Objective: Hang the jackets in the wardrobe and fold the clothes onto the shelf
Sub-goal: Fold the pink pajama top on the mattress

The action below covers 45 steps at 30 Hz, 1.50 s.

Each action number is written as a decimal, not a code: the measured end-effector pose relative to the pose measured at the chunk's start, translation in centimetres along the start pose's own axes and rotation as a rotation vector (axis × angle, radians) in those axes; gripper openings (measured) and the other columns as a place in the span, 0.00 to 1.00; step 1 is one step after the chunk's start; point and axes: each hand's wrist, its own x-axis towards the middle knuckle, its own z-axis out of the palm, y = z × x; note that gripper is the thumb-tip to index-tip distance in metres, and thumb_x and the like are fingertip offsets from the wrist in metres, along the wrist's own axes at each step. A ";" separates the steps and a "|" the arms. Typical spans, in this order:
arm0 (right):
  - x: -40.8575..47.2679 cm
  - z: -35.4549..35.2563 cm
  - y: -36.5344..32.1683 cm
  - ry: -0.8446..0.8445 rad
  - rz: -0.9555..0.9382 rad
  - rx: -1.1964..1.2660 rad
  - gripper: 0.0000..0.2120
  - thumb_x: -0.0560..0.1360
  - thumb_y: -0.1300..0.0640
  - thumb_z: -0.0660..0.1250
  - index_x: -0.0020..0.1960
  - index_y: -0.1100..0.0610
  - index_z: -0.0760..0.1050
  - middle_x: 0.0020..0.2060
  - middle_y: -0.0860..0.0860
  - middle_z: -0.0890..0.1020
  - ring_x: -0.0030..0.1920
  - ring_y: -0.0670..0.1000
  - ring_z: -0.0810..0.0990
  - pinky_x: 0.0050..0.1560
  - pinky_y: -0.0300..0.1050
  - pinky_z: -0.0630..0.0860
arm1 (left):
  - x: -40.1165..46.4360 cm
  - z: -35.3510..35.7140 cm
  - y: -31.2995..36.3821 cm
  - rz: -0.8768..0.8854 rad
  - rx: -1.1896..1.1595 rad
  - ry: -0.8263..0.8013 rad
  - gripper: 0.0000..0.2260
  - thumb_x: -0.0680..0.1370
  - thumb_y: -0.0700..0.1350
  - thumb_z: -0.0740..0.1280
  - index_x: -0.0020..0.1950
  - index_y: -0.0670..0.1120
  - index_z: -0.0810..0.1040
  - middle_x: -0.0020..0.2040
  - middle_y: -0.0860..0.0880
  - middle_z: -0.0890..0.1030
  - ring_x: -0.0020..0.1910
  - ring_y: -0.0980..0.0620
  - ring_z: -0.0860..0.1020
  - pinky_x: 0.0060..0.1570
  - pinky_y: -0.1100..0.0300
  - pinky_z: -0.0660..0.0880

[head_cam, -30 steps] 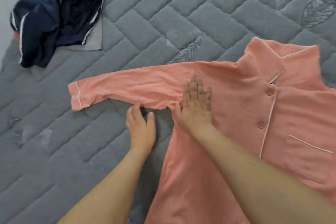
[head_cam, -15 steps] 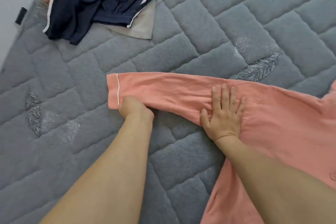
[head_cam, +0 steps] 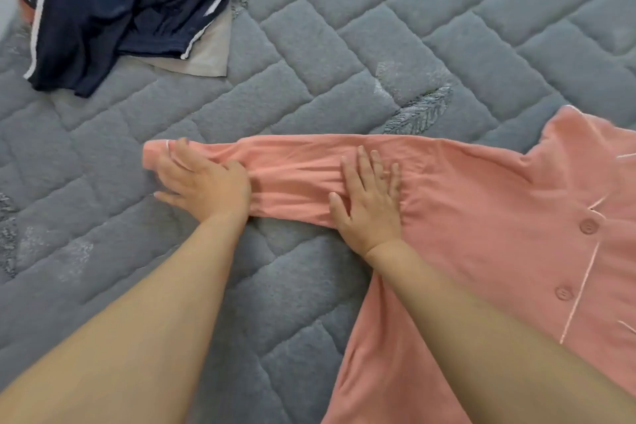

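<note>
Your pink pajama shirt (head_cam: 499, 234) lay flat on the grey quilted mattress (head_cam: 378, 27), its body at three to five o'clock and its sleeve (head_cam: 292, 175) stretched toward nine. Your left hand (head_cam: 203, 179) rested flat on the cuff end, fingers spread and gripping nothing; your right hand (head_cam: 371, 196) pressed flat near the shoulder, fingers straight. Bare mattress lay open at twelve and seven o'clock. A crumpled navy garment (head_cam: 103, 10) sat at eleven, near the mattress edge.

soft even daylight, slight motion blur
</note>
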 end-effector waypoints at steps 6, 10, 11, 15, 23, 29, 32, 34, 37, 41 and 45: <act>-4.4 -7.9 14.8 0.342 0.289 0.175 0.27 0.76 0.48 0.55 0.70 0.60 0.71 0.73 0.58 0.69 0.73 0.58 0.66 0.74 0.57 0.56 | -17.2 4.3 7.6 0.658 0.058 -0.393 0.34 0.76 0.45 0.63 0.80 0.44 0.55 0.79 0.40 0.53 0.79 0.41 0.50 0.75 0.38 0.43; -7.5 -12.6 28.4 0.439 0.639 0.015 0.28 0.78 0.53 0.62 0.73 0.65 0.64 0.74 0.65 0.62 0.74 0.64 0.62 0.73 0.60 0.58 | -25.5 8.1 14.5 0.989 0.111 -0.702 0.30 0.81 0.54 0.58 0.80 0.48 0.54 0.81 0.45 0.50 0.80 0.46 0.43 0.76 0.42 0.36; -8.1 -13.1 31.0 0.418 0.699 0.003 0.29 0.78 0.51 0.62 0.74 0.65 0.63 0.75 0.64 0.60 0.74 0.64 0.60 0.73 0.59 0.57 | -26.8 9.0 16.3 0.995 0.098 -0.740 0.29 0.81 0.55 0.58 0.79 0.47 0.56 0.80 0.45 0.51 0.80 0.47 0.44 0.76 0.42 0.36; -9.0 -12.3 36.0 0.382 0.731 -0.139 0.30 0.78 0.39 0.54 0.72 0.58 0.67 0.74 0.56 0.66 0.71 0.60 0.64 0.69 0.57 0.59 | -28.1 13.2 22.8 0.886 -0.004 -0.645 0.28 0.81 0.59 0.57 0.74 0.42 0.61 0.78 0.45 0.57 0.79 0.47 0.48 0.76 0.43 0.37; -8.8 -10.0 37.2 0.554 0.607 -0.226 0.17 0.79 0.44 0.59 0.59 0.55 0.75 0.67 0.53 0.75 0.65 0.60 0.71 0.62 0.57 0.64 | -28.7 16.8 24.3 0.973 0.004 -0.270 0.20 0.80 0.57 0.59 0.69 0.50 0.73 0.69 0.51 0.72 0.69 0.45 0.67 0.73 0.42 0.55; -8.8 -10.0 37.2 0.577 0.544 -0.178 0.13 0.79 0.49 0.62 0.57 0.56 0.77 0.65 0.53 0.76 0.64 0.60 0.72 0.62 0.59 0.65 | -28.6 17.5 24.7 1.186 -0.068 -0.229 0.09 0.80 0.44 0.65 0.60 0.47 0.78 0.63 0.50 0.77 0.64 0.45 0.70 0.66 0.44 0.64; -8.8 -9.8 37.2 0.585 0.521 -0.152 0.12 0.79 0.51 0.64 0.56 0.57 0.77 0.65 0.53 0.77 0.65 0.60 0.73 0.63 0.59 0.65 | -28.4 17.9 25.1 1.270 -0.149 -0.209 0.08 0.76 0.39 0.66 0.54 0.48 0.75 0.57 0.51 0.78 0.60 0.47 0.70 0.63 0.44 0.65; -8.7 -9.8 37.3 0.603 0.493 -0.151 0.10 0.79 0.53 0.65 0.55 0.57 0.77 0.65 0.53 0.77 0.65 0.59 0.73 0.63 0.58 0.64 | -28.4 17.7 25.4 1.279 -0.185 -0.206 0.09 0.74 0.37 0.65 0.53 0.47 0.75 0.53 0.49 0.78 0.56 0.49 0.70 0.62 0.43 0.67; -8.8 -9.7 37.4 0.636 0.486 -0.148 0.08 0.79 0.53 0.65 0.54 0.56 0.78 0.63 0.51 0.78 0.64 0.58 0.75 0.62 0.57 0.65 | -28.9 17.1 26.1 1.261 -0.191 -0.283 0.11 0.75 0.36 0.62 0.56 0.45 0.76 0.51 0.48 0.78 0.55 0.48 0.71 0.64 0.44 0.65; -9.2 -10.6 37.0 0.616 0.477 -0.019 0.10 0.76 0.60 0.64 0.56 0.56 0.79 0.65 0.50 0.78 0.64 0.57 0.75 0.64 0.56 0.64 | -29.0 14.8 28.5 1.031 -0.165 -0.540 0.15 0.75 0.36 0.60 0.58 0.49 0.78 0.55 0.50 0.76 0.60 0.47 0.69 0.63 0.53 0.61; -11.6 -12.7 36.0 0.634 0.446 0.206 0.15 0.73 0.63 0.60 0.58 0.58 0.77 0.67 0.54 0.75 0.66 0.54 0.73 0.63 0.53 0.63 | -30.4 9.4 26.7 0.910 -0.412 -0.514 0.13 0.69 0.31 0.57 0.46 0.43 0.75 0.50 0.49 0.69 0.53 0.44 0.69 0.51 0.58 0.63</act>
